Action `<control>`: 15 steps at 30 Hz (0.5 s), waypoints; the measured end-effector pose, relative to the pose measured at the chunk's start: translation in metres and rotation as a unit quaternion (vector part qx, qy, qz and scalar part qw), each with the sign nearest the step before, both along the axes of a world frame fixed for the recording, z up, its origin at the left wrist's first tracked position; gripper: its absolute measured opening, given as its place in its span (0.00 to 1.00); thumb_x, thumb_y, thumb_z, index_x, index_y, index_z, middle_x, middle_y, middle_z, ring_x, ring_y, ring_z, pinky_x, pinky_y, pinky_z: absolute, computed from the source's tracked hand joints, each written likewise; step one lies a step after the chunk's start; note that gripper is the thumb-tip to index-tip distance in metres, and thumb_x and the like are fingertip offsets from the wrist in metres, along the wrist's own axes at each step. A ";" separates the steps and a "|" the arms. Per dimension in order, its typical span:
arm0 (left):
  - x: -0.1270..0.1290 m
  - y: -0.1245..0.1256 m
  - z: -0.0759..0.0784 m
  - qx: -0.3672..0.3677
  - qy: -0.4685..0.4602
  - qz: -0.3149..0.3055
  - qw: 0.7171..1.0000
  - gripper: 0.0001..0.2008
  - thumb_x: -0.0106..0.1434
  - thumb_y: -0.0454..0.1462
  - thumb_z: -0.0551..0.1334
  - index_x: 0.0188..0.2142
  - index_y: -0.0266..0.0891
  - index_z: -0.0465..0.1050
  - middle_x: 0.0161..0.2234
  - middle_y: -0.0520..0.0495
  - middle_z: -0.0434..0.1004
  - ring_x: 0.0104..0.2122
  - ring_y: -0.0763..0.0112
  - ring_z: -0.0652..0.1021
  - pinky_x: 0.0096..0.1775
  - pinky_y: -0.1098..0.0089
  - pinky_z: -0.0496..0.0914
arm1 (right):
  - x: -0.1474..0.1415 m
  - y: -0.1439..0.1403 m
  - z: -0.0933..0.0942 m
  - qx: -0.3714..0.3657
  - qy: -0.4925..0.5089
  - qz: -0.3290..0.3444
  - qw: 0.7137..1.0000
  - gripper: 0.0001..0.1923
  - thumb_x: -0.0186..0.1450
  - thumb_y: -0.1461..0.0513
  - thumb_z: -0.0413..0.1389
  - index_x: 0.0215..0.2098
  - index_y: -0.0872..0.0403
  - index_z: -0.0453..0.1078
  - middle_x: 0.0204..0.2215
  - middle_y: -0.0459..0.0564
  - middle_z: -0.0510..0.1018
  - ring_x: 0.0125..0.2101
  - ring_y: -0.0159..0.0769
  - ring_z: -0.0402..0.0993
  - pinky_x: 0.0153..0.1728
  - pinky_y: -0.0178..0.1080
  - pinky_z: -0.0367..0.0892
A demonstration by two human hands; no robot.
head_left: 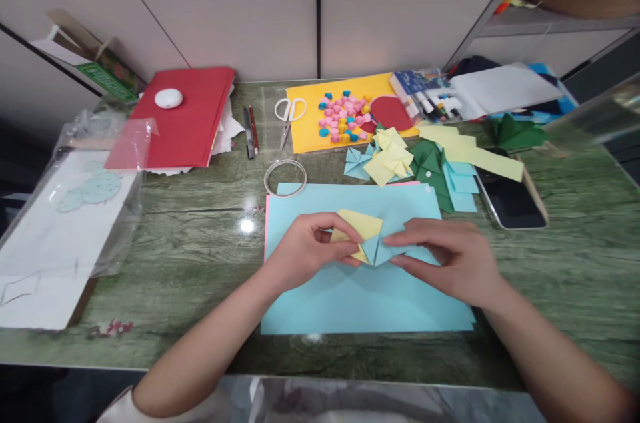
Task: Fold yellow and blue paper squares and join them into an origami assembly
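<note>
While both hands meet at the centre of the frame, the left hand [307,250] pinches a folded yellow paper piece [357,226] between thumb and fingers, and the right hand [450,260] closes its fingertips on a folded blue paper piece [383,250] that touches the yellow one. Both pieces sit just above a large light-blue sheet [360,296] lying flat on a green, marble-patterned tabletop [200,230] with a glossy shine. Behind it, toward the upper middle, lie a roll of clear tape [285,177], white-handled scissors [289,113] and a yellow sheet [315,133] strewn with small pink, blue and yellow bits. Right of these is a heap of folded paper shapes [400,160] and a dark phone [510,200]. At upper left rests a red folder [190,123]; at left, a clear plastic bag [75,210] holding white paper. Plain grey wall panels [225,3] close off the desk at the back.
</note>
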State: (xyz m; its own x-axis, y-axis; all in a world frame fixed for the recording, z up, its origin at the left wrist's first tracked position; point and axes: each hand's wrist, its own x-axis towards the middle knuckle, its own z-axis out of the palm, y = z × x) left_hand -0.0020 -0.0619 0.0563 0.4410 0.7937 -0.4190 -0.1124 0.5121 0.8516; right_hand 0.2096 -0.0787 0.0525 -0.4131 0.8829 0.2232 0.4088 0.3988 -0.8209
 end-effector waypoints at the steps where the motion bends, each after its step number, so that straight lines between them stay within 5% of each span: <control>1: 0.000 0.000 0.000 0.000 -0.002 0.000 1.000 0.04 0.48 0.32 0.67 0.24 0.36 0.73 0.23 0.54 0.72 0.25 0.73 0.78 0.30 0.72 0.75 | 0.000 0.000 0.000 -0.003 0.003 0.000 1.000 0.09 0.56 0.66 0.59 0.36 0.49 0.73 0.26 0.45 0.77 0.23 0.29 0.71 0.22 0.31 0.70; 15: -0.001 0.000 -0.003 0.001 -0.023 -0.004 1.000 0.04 0.48 0.31 0.67 0.24 0.35 0.73 0.24 0.54 0.72 0.25 0.75 0.77 0.31 0.73 0.75 | 0.000 0.000 -0.002 -0.036 0.045 0.004 0.998 0.11 0.55 0.68 0.59 0.37 0.50 0.73 0.28 0.45 0.77 0.26 0.28 0.72 0.27 0.30 0.72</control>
